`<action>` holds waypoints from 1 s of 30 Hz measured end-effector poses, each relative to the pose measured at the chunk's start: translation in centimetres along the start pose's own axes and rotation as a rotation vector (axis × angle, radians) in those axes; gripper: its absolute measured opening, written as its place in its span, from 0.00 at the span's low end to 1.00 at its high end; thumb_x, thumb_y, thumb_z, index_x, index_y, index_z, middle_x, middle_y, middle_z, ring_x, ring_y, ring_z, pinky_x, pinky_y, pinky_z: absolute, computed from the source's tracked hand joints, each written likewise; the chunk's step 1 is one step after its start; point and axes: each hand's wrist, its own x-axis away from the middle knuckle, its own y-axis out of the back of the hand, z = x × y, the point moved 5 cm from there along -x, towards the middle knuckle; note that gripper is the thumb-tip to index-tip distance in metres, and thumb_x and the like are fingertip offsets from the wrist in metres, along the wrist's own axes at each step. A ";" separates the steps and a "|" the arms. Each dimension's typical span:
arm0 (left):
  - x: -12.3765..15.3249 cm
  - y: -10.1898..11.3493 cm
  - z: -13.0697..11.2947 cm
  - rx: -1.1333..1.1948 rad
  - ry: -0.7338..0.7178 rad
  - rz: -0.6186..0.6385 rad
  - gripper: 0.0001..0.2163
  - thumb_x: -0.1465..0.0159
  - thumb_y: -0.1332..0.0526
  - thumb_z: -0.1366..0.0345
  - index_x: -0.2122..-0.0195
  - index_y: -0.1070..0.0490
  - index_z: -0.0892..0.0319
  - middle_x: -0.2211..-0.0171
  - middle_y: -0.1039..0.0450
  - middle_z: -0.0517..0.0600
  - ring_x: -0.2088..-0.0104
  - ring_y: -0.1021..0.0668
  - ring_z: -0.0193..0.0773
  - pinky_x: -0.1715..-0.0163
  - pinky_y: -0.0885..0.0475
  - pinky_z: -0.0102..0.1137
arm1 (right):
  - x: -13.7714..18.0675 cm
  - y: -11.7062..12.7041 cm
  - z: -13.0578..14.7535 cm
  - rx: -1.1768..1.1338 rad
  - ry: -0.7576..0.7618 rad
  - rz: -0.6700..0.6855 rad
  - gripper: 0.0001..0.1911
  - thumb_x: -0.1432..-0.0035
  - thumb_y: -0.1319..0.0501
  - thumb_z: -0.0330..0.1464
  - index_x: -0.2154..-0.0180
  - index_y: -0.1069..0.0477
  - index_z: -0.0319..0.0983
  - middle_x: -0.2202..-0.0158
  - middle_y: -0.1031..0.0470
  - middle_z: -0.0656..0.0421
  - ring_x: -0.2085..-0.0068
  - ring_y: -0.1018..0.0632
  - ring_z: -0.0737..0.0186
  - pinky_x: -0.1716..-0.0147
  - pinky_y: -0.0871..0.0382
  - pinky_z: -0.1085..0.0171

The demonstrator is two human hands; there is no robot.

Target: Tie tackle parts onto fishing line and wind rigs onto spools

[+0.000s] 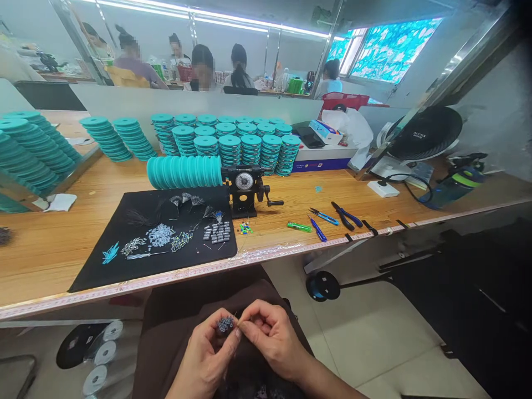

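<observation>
Above my lap, my left hand is closed around a small bundle of grey-blue tube-like pieces. Thumb and fingers of my right hand pinch together against the left fingertips, on something too fine to make out. Beyond my hands, a black mat carries grey-blue beads, small metal pieces, turquoise sticks, grey cylinders and fanned bunches of fine wire. A thin metal tool lies near the mat's front.
A hand-cranked winder holds turquoise spools. Stacked turquoise spools stand behind it. Pliers, a blue cutter and a green lighter lie to the right. A fan stands farther right. Several people sit beyond the partition.
</observation>
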 end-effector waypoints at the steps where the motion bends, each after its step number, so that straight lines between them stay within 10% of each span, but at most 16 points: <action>1: 0.0 -0.1 0.2 0.006 0.019 0.012 0.16 0.38 0.39 0.52 0.73 0.33 0.59 0.78 0.40 0.42 0.78 0.37 0.30 0.78 0.38 0.24 | 0.0 -0.1 -0.1 -0.090 -0.038 0.020 0.16 0.43 0.35 0.44 0.70 0.27 0.37 0.77 0.38 0.64 0.74 0.41 0.69 0.73 0.46 0.68; 8: 0.3 0.2 -0.6 -0.051 -0.013 -0.077 0.15 0.40 0.38 0.52 0.72 0.30 0.60 0.78 0.37 0.44 0.77 0.35 0.32 0.77 0.38 0.25 | -0.3 -1.0 -1.3 -0.427 -0.151 0.033 0.18 0.45 0.33 0.44 0.70 0.33 0.37 0.79 0.47 0.68 0.76 0.49 0.71 0.76 0.56 0.67; 20: 0.0 1.4 0.7 -0.219 -0.005 -0.122 0.16 0.40 0.38 0.51 0.71 0.25 0.61 0.81 0.54 0.39 0.79 0.48 0.31 0.79 0.52 0.28 | 0.5 -0.3 1.6 0.568 0.171 -0.002 0.06 0.41 0.42 0.28 0.62 0.29 0.42 0.76 0.37 0.65 0.73 0.33 0.66 0.63 0.42 0.62; 30: 0.4 2.6 -2.3 -0.061 0.062 -0.153 0.24 0.49 0.37 0.39 0.76 0.26 0.59 0.83 0.52 0.41 0.79 0.49 0.31 0.78 0.56 0.31 | -1.7 1.6 -1.2 0.528 0.134 -0.048 0.08 0.52 0.46 0.22 0.72 0.38 0.41 0.72 0.31 0.62 0.69 0.29 0.62 0.67 0.40 0.64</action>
